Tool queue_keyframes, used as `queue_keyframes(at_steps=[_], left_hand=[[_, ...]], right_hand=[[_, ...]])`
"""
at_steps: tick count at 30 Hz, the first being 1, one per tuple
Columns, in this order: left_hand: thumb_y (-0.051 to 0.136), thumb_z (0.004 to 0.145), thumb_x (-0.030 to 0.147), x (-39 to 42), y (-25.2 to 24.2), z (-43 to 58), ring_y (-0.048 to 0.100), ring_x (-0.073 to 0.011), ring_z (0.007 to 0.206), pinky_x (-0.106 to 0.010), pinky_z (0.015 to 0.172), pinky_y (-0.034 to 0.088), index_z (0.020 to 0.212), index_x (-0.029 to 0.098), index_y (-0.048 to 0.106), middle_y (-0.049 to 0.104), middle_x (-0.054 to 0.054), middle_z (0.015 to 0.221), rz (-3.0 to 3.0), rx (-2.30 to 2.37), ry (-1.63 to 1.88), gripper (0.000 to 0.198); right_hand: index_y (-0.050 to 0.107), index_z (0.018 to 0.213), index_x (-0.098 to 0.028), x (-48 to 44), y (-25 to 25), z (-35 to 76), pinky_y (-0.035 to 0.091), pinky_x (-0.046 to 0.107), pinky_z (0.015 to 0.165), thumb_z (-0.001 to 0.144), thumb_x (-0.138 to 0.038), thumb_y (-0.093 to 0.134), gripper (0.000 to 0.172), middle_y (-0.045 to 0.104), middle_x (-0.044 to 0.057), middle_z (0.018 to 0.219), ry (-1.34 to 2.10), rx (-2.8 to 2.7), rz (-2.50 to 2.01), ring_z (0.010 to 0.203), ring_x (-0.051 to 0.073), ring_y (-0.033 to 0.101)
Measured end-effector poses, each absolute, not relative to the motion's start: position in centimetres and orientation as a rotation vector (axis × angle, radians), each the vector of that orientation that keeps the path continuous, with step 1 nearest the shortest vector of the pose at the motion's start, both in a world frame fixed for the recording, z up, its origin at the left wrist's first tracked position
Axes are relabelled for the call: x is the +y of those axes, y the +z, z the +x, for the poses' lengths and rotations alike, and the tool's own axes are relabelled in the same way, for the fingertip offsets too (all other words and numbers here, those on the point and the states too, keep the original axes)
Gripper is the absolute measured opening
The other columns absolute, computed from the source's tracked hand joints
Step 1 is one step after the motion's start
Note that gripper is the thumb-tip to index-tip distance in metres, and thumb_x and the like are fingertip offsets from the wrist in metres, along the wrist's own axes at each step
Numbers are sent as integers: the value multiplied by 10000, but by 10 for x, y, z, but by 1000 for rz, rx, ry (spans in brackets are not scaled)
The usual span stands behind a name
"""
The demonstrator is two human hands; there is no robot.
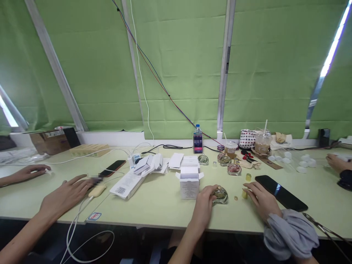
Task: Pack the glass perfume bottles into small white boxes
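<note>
My left hand (204, 205) is closed around a small round glass bottle (220, 194) lying on the pale green table (159, 205). My right hand (261, 200), with a grey sleeve bunched at the wrist, rests just right of the bottle. Its fingertips pinch a small gold cap (244, 194). A tiny gold piece (235, 198) lies between the bottle and the cap. An open white carton (189, 183) stands just left of my left hand. A black phone (280, 192) lies right behind my right hand.
Three more glass bottles (234, 169), another gold cap (248, 177), a water bottle (198, 139) and an iced drink cup (262, 143) stand further back. Leaflets and boxes (150, 165) lie centre-left. Another person's hands (66, 194) rest at the left by a cable; someone's hand (336, 162) is at far right.
</note>
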State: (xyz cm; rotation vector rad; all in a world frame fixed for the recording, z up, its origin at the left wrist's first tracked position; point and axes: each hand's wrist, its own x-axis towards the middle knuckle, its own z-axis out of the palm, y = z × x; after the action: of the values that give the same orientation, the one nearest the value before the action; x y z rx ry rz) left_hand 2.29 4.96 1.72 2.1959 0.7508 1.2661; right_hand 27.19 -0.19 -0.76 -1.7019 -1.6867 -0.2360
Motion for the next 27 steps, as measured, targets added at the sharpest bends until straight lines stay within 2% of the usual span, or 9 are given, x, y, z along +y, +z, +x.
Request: queue_keyframes(at_steps=[2,6,10,12,16,21,27], left_hand=[[482,757,-46,49,18,23,674,-179,981,-338,870,568,1130,280,626,714,8,1074,2210,743,1279,516],[513,762,-57,46,22,22,687,-161,939,-318,829,588,1141,381,604,720,68,1051,2246,729,1299,586],[517,780,-36,45,21,22,687,-181,930,-339,810,592,1145,388,610,721,53,1043,2260,736,1295,567],[511,787,-22,45,20,23,677,-184,952,-333,842,576,1157,339,614,715,20,1059,2253,734,1274,528],[481,816,25,45,18,23,647,-182,991,-332,905,523,1188,238,610,692,-40,1092,2213,696,1177,447],[476,845,69,44,20,22,618,-190,983,-332,905,490,1239,271,588,669,-46,1093,2124,648,1078,457],[466,853,63,43,16,22,609,-181,975,-317,894,487,1286,295,545,661,-47,1091,2145,642,1072,498]], right_hand=[[663,940,-247,-2,-8,263,524,338,701,910,-409,367,339,694,73,928,-224,-1759,-1723,811,234,676],[660,945,-248,3,-11,242,528,349,660,886,-376,410,287,692,68,927,-118,-1844,-1915,774,244,687],[637,829,-234,4,-10,232,517,327,637,888,-305,389,265,651,67,877,-78,-1910,-1999,740,224,682],[625,782,-237,2,-7,231,520,327,637,884,-297,383,269,649,59,851,-55,-1910,-1919,739,220,677],[641,850,-248,-2,5,225,536,324,733,889,-371,417,258,696,49,885,8,-1723,-1568,809,215,678],[668,852,-216,1,26,203,546,291,687,842,-426,551,240,715,43,824,165,-1447,-1351,698,195,674],[707,805,-200,9,23,181,533,288,681,826,-415,588,247,706,63,827,260,-1348,-1200,760,209,652]])
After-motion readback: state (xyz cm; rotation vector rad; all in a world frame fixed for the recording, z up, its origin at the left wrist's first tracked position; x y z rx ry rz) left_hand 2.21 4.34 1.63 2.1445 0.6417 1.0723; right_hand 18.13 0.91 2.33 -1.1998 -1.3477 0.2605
